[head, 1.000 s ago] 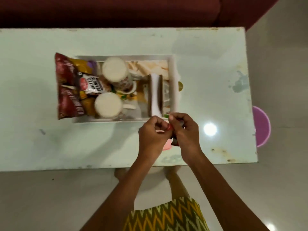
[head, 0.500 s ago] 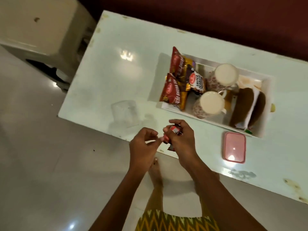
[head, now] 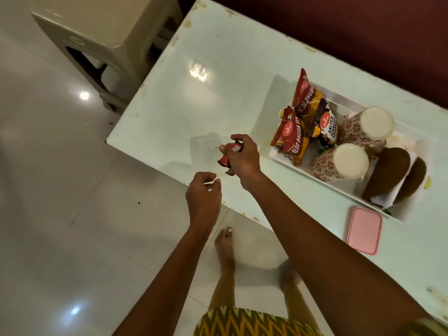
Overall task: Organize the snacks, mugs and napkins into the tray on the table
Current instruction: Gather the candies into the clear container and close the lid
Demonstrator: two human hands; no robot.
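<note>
A white tray (head: 282, 157) sits on the pale table (head: 194, 105), right of my hands. It holds red snack packets (head: 291, 135), a salted peanuts packet (head: 326, 124), two patterned mugs (head: 366, 126) (head: 339, 163) standing upside down, and a brown napkin holder (head: 388, 170) with white napkins. My right hand (head: 242, 158) grips small red sachets (head: 224, 160) over the table's near edge, left of the tray. My left hand (head: 203, 190), lower and off the edge, pinches a tiny white piece.
A clear plastic container (head: 206, 150) stands on the table just left of my right hand. A pink lidded box (head: 363, 230) lies in front of the tray. A beige plastic stool (head: 104, 37) is at the far left and a dark red sofa (head: 339, 32) behind.
The view has swung left. Both hands moved from in front of the tray to the table's left part and came apart; the right keeps the red sachets.
</note>
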